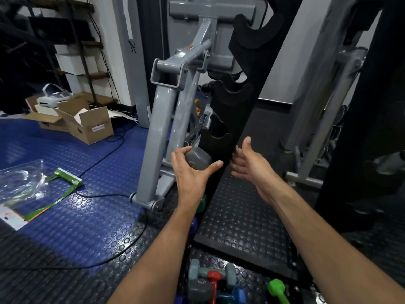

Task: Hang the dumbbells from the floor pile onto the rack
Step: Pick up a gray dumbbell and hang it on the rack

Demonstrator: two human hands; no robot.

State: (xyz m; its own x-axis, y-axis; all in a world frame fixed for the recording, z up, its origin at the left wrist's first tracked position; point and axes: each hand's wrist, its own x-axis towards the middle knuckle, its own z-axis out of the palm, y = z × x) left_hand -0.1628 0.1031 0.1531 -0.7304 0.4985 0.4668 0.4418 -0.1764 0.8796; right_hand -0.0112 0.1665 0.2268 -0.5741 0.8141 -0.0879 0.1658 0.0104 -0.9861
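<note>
on the blue studded floor (pixel 65 216) at far left lie a clear plastic bag (pixel 19 178) and an open cardboard box (pixel 87 126). the left hand (pixel 192 174) grasps the end of a grey dumbbell (pixel 198 157), held just below the lowest cradle of the black rack (pixel 232 119). the right hand (pixel 249 163) is released, fingers spread, touching the rack's edge. the floor pile (pixel 214 284) of grey, red, blue and green dumbbells sits at bottom centre.
</note>
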